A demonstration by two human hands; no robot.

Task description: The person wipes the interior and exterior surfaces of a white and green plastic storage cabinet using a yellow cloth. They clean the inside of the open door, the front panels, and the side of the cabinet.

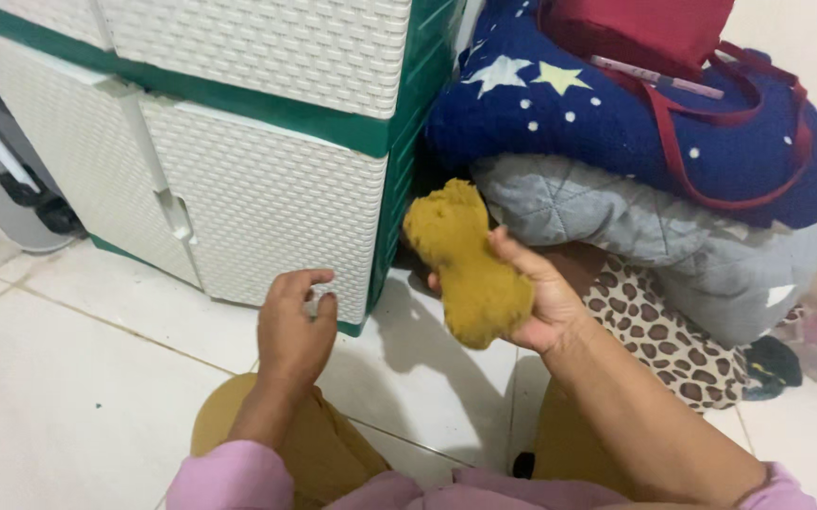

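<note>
Right hand [536, 297] grip pinches a mustard cloth [470, 264]; left hand [293, 326] grip curls on something small, unclear

The white woven cabinet [257, 189] is cut off by the top and left edges of the frame. Whatever small thing the left hand [293, 326] pinches is too hidden to tell. The red bag [654, 33] runs past the top edge. The leopard-print cloth [658, 340] lies mostly buried under the grey quilt [673, 236].

mustard fuzzy cloth [470, 264] | bunched | upright | beside white cabinet [267, 198]
</note>
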